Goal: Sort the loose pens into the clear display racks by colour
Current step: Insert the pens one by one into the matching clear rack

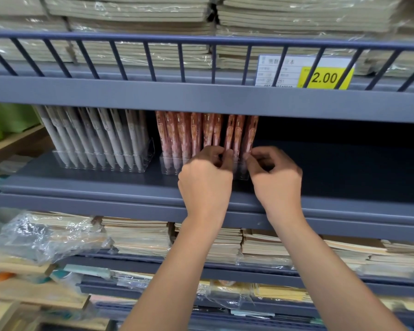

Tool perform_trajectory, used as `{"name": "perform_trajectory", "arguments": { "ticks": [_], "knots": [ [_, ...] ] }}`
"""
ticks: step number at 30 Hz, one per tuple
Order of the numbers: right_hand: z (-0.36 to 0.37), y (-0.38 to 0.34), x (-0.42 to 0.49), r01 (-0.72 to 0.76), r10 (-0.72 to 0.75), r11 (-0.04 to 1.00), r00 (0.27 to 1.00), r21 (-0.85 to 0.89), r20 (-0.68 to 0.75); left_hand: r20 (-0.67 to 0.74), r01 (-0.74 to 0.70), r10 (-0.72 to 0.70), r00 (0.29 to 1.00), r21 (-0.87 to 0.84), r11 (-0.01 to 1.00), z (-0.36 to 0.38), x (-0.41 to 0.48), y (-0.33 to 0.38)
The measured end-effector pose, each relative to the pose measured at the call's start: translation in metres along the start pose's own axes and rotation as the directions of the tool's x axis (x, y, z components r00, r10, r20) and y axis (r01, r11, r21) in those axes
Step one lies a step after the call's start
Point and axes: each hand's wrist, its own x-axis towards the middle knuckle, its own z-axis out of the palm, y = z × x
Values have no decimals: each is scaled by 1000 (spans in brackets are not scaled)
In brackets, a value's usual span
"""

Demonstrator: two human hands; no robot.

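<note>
Two clear racks are standing side by side on the grey shelf point(344, 168), and both are looking well filled, so I am judging the sorting to be far along. The left rack point(101, 162) is holding a full row of pale pens point(93, 134), all leaning the same way, and neither hand is touching it. The right rack point(170, 164) is holding the pink pens point(184, 132), standing upright with a narrow gap or two showing toward the right end of the row. Both of my hands are working at that end. My left hand point(206, 177) is curling fingers and thumb in a pinch round one pink pen low on its barrel, and my right hand point(276, 177) is pinching the outermost pink pen just beside it, at the rack's right edge. I am guessing that I am seating or straightening these pens in their slots, though my knuckles are hiding the slots and I cannot tell whether the tips are fully down. No loose pens are showing on the shelf around the racks, so what is left is probably only closing the gaps; no colour is looking out of place from here. Wrapped notebooks point(129, 13) are lying stacked on the tier above, near a yellow price tag point(325, 77).
</note>
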Motion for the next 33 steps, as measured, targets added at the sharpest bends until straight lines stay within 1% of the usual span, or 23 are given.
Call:
{"name": "perform_trajectory", "arguments": {
  "ticks": [4, 11, 16, 23, 33],
  "knots": [
    [1, 0, 0, -22, 22, 1000, 1000, 15, -3, -27, 23, -24, 999, -38, 999, -3, -2, 1],
    [1, -1, 0, -58, 58, 998, 998, 37, -4, -78, 53, -56, 995, -47, 997, -9, 5, -2],
    [0, -2, -1, -44, 44, 999, 999, 23, -3, -71, 40, -40, 997, -6, 999, -8, 5, -2],
    [0, -1, 0, -29, 29, 999, 1000, 16, -6, -74, 41, -41, 996, -9, 999, -7, 5, -3],
    [-1, 0, 0, -27, 27, 1000, 1000, 0, 5, -35, 56, -56, 998, -3, 998, -8, 3, -5]
  ]
}}
